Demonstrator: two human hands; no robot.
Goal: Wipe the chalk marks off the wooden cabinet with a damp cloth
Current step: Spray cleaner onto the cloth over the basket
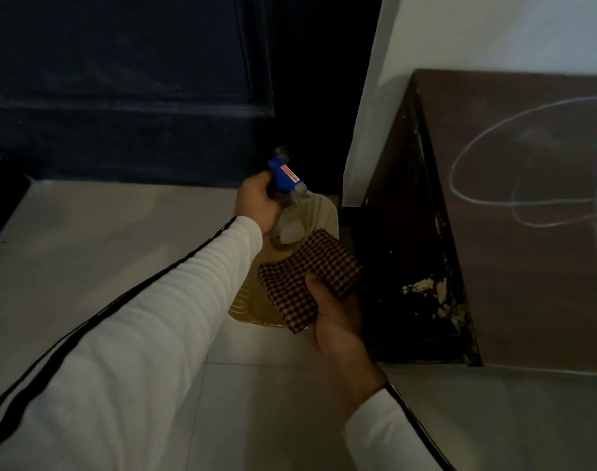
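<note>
My left hand [256,202] grips a spray bottle with a blue trigger head [285,175], its nozzle turned toward the cloth. A folded brown-and-cream checked cloth [307,277] lies in my right hand [338,321], held from below with the thumb on top. The wooden cabinet [528,266] stands at the right, its dark brown top carrying looping white chalk marks [487,198]. Its worn side panel [406,266] has chipped paint near the bottom. Both hands are left of the cabinet, apart from it.
A beige ribbed plastic object [253,311] lies on the light tiled floor [103,266] under the hands. A dark blue door [120,79] fills the back. A white wall [460,35] rises behind the cabinet.
</note>
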